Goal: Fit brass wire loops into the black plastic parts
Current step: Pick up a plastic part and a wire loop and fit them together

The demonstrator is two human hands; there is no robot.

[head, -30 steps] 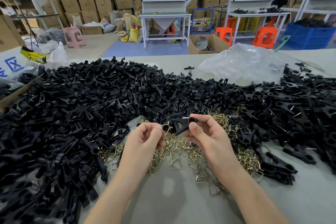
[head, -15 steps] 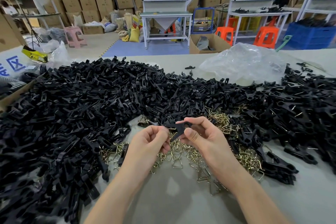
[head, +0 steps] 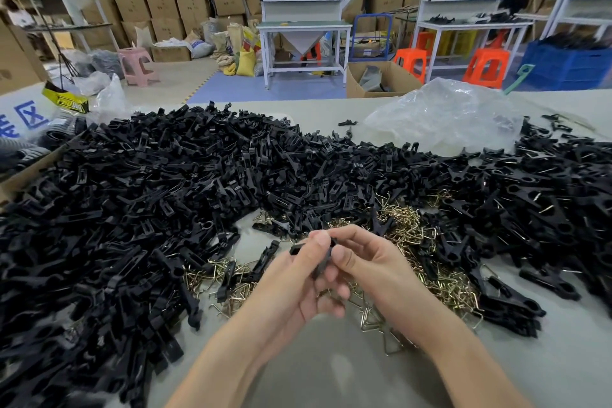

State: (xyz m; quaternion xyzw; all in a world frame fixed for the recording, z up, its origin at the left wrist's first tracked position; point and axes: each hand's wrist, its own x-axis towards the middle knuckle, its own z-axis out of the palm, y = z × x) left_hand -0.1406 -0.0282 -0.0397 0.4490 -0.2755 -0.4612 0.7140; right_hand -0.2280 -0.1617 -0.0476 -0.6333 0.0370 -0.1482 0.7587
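**Head view: both hands closed together on one black plastic part point(head: 295, 249).**
A second earlier the hands were apart. The left hand point(head: 298, 285) and right hand point(head: 374, 262) had since met above the loose brass wire loops point(head: 414, 228), fingers curled and pinching the part, so fitting was probably underway. Its long axis ran from far-left toward the near-right, and its own loop was hidden.

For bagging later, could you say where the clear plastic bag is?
Head view: the clear plastic bag lies right of centre on the table, beyond the black plastic parts.

Our left hand point(head: 291, 285) and right hand point(head: 374, 267) pinch a black plastic part point(head: 297, 249) above brass wire loops point(head: 443, 286), toward the table's point(head: 331, 378) near edge.
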